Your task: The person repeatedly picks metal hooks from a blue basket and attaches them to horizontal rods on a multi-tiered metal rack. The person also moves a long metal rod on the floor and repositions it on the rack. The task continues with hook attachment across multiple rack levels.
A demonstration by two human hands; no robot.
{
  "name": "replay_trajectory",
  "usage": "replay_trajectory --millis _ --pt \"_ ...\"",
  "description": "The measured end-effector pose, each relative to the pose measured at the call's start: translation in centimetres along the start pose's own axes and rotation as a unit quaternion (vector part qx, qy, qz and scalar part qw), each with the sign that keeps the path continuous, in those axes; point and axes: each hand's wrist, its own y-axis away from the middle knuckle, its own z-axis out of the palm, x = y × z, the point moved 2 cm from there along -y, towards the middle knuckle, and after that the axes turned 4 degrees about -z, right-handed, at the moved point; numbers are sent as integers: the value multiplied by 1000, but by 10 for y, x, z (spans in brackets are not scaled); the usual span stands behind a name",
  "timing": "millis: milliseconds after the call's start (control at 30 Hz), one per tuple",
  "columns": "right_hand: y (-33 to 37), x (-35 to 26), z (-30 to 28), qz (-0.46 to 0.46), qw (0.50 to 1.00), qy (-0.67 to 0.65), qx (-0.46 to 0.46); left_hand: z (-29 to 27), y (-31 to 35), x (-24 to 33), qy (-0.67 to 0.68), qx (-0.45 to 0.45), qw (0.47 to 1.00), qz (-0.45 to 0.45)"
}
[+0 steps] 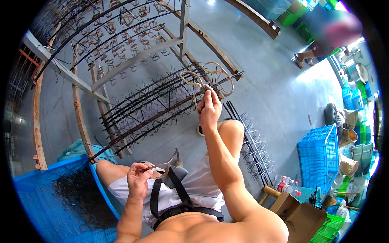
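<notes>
My right hand [210, 107] is stretched forward, its thumb and fingers pinched on a tan looped frame [227, 77] shaped somewhat like spectacles. It is over the right end of a stack of dark bars with thin hooked prongs [152, 113]; whether the frame touches a prong I cannot tell. Close to my lap, my left hand [138, 178] is closed on a thin brown curved frame [172, 160], also like part of a pair of glasses. To its left stands a blue basket [28, 186] holding a dark, tangled heap of thin pieces [81, 196].
A metal rack [137, 60] carries rows of similar hanging frames. More pronged bars [255, 150] lie right of my knee. Farther right are a blue crate [318, 156], plastic bottles [285, 184] and an open cardboard box [302, 216]. Another person [330, 32] is at the upper right.
</notes>
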Motion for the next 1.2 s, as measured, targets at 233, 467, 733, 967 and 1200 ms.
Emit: replay_trajectory --millis 233,467,733,967,1200 --pt "3 8 -2 -89 985 126 -73 4 -6 -2 46 -5 999 -8" --pt "5 -4 2 -106 955 264 -82 17 -4 4 130 -23 991 -17" --pt "-9 4 -7 -108 969 209 -75 13 -6 5 119 -27 992 10" --pt "-1 6 0 -152 949 267 -63 25 -12 5 138 -54 989 -8" --pt "-5 8 -8 -99 982 155 -41 23 -8 8 140 -46 989 5"
